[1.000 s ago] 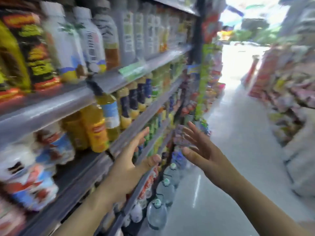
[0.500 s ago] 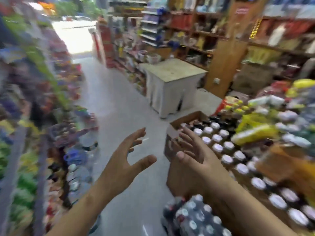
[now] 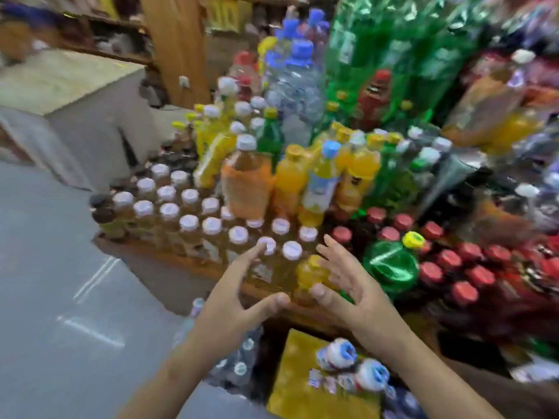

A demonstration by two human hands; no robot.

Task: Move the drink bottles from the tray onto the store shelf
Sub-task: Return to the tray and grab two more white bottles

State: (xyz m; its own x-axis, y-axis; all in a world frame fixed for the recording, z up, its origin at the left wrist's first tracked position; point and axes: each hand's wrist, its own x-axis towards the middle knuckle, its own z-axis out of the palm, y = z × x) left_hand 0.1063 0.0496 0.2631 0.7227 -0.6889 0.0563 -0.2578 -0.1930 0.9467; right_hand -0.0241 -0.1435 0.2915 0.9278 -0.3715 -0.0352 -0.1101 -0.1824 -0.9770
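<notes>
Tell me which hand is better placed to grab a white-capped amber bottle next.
Left, probably. The left hand is open, fingertips beside a white-capped amber bottle; the right hand hovers nearer the yellow-capped orange bottle.

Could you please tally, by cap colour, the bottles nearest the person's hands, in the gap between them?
Between the open left hand and right hand, at the near edge of the tray:
white-capped bottles: 2
yellow-capped bottle: 1
Total: 3
</notes>
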